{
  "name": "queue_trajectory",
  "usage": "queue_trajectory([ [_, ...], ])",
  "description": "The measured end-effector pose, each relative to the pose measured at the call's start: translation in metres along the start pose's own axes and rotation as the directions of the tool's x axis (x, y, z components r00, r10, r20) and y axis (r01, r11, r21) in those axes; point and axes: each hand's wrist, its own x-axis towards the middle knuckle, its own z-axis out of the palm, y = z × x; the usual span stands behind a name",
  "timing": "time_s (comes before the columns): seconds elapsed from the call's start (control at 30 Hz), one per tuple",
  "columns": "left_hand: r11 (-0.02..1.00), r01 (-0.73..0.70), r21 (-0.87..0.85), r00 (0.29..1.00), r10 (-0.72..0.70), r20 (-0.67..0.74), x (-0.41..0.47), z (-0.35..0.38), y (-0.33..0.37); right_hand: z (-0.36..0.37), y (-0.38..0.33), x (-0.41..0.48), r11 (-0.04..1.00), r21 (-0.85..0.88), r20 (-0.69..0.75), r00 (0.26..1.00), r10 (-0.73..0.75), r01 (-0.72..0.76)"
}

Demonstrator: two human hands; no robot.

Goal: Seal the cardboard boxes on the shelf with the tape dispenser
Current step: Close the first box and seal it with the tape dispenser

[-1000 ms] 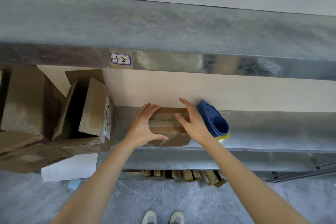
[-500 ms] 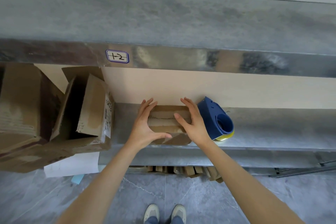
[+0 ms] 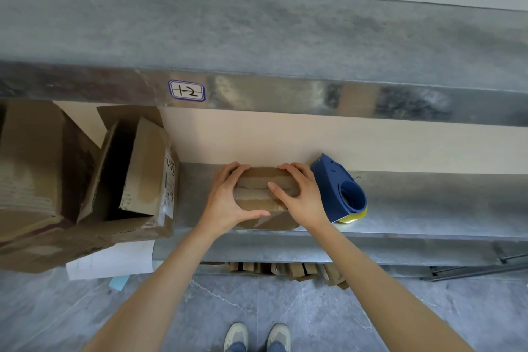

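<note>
Box: the small brown cardboard box [image 3: 264, 196] lies near the front edge of the grey metal shelf [image 3: 428, 208], long axis left to right, flaps folded down, contents hidden.
Left side: the left hand [image 3: 228, 203] curls round the box's left end.
Right side: the right hand [image 3: 303, 200] clasps the right end, thumb across the top seam.
Tool: the blue plastic tape dispenser [image 3: 331, 188] stands just right of the right hand, the nearer hand.
Shelf's left end: the large brown cardboard carton [image 3: 145, 168] gapes open; its inside is too dark to tell.
</note>
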Motion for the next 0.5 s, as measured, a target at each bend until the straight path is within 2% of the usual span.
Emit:
queue_trajectory([
  [0.17,0.996,0.054,-0.075,0.998,-0.053,0.015,-0.003,0.000,0.002,0.000,0.000,-0.001,1.000,-0.019,0.001,1.000,-0.018,0.018],
  [0.3,0.977,0.107,-0.186,0.989,-0.123,-0.079,0.001,0.006,0.006,-0.002,-0.002,-0.001,1.000,0.014,0.019,1.000,-0.003,0.003],
  [0.4,0.967,0.142,-0.213,0.979,-0.169,-0.115,0.002,0.006,0.005,-0.009,-0.005,0.001,0.993,0.109,0.090,0.995,0.043,-0.053],
  [0.5,0.929,0.238,-0.283,0.961,-0.268,-0.073,0.004,0.006,0.003,-0.013,-0.008,0.003,0.968,0.203,0.125,0.984,0.126,-0.150],
])
